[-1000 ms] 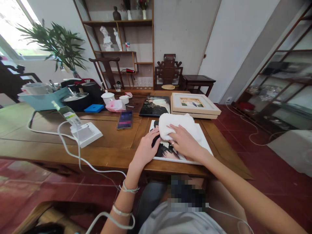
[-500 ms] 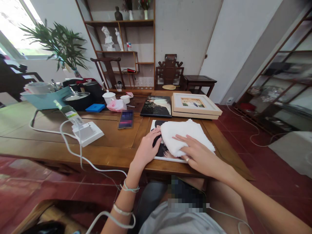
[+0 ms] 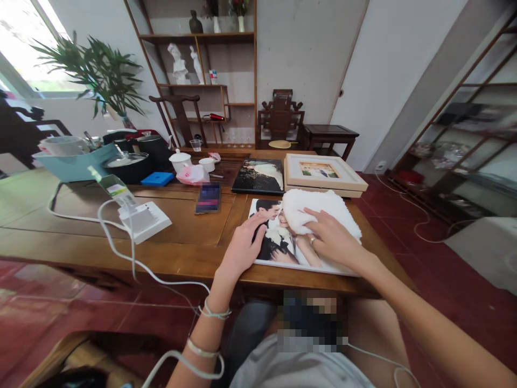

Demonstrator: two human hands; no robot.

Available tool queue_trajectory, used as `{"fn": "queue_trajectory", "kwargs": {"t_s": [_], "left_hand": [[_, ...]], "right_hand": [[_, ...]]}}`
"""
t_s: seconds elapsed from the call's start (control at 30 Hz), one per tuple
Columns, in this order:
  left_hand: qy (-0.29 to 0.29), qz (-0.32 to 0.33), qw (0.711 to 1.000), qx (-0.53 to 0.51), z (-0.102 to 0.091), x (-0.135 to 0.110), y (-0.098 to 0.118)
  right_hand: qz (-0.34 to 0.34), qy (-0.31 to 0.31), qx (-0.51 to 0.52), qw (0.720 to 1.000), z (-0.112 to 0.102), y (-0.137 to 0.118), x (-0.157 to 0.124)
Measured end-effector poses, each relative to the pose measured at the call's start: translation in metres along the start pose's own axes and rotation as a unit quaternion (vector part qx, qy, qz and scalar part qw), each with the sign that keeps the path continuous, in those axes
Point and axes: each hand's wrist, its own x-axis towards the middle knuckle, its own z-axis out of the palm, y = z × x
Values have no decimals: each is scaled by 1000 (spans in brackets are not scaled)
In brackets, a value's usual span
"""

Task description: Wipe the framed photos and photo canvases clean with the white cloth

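Note:
A photo print (image 3: 283, 250) of a couple lies flat at the front edge of the wooden table. My left hand (image 3: 244, 242) rests on its left side, fingers stretched over the picture and thumb apart. Over the print's upper right part is a folded white towel (image 3: 331, 207), fluffy and bunched. My right hand (image 3: 333, 237), with a ring on one finger, presses on the towel's near edge; its index finger points out across the fabric, and the other fingers are partly tucked into it. Most of the print's right half is covered by towel and hand.
Behind the print stand a dark photo panel (image 3: 258, 176) and a pale wooden picture frame (image 3: 325, 172). A phone (image 3: 208, 198) lies to the left. Further left are a white power strip (image 3: 151, 221) with cables, a blue box (image 3: 157, 179), pots and a light-blue bin (image 3: 72, 161).
The towel has slid up and to the right under my right hand, uncovering more of the couple's picture. My left hand has stayed in place.

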Motion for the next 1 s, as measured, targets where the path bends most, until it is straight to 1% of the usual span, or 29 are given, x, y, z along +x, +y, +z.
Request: {"fn": "queue_trajectory", "kwargs": {"t_s": [0.13, 0.23, 0.3, 0.37, 0.53, 0.7, 0.87, 1.0], "left_hand": [[-1, -4, 1000, -13, -1, 0, 2], [13, -29, 999, -9, -1, 0, 1], [19, -47, 999, -8, 0, -1, 0], [16, -55, 998, -10, 0, -2, -1], [16, -47, 999, -8, -1, -1, 0], [7, -9, 1000, -5, -1, 0, 0], [7, -11, 1000, 10, 0, 0, -1], [12, -10, 1000, 15, 0, 0, 0]], "right_hand": [[-17, 5, 4, 1000, 3, -33, 2], [-46, -3, 18, 999, 4, -55, 2], [-57, -3, 21, 998, 4, -63, 3], [-62, 0, 25, 998, 4, -65, 4], [-66, 13, 43, 997, 2, -56, -4], [-56, 21, 35, 998, -1, -39, -20], [-25, 36, 24, 999, -1, -13, -34], [19, 57, -6, 998, 1, 11, -39]]}}
